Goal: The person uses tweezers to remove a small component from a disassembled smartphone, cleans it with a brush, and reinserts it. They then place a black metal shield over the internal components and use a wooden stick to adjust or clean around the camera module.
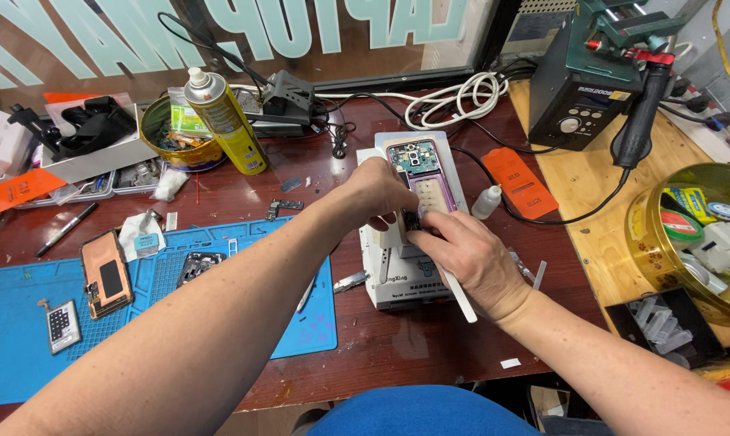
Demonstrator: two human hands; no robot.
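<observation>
While both of my hands meet over the opened phone (420, 173), I see it lying face down on a white heating block (397, 266) near the middle of the dark red worktop (397, 347). My left hand (374, 192) comes in from the left with its fingers curled down onto the lower part of the phone, pressed close together; I cannot tell exactly what they grip, since the back of the hand hides the tips. My right hand (470, 258) sits just below and to the right of them, its fingers (421, 236) bunched and pinching a small dark part (412, 220) at the phone's lower half, touching the tips of the other hand. A flat white pry stick (460, 297) runs under my right palm and pokes out toward me.

Beyond the fingers, the phone's upper end shows a bare circuit board and camera cluster. Just right of the fingers stands a small white dropper bottle (487, 202), with an orange packet (520, 182) beside it. Well to the left of the fingers lies a blue work mat (26, 339) carrying another phone (106, 274) with a copper-coloured back. Farther away on that side stands a yellow spray can (225, 121). Far right of the fingers are a dark green soldering station (584, 81) and a round gold tin (688, 234).
</observation>
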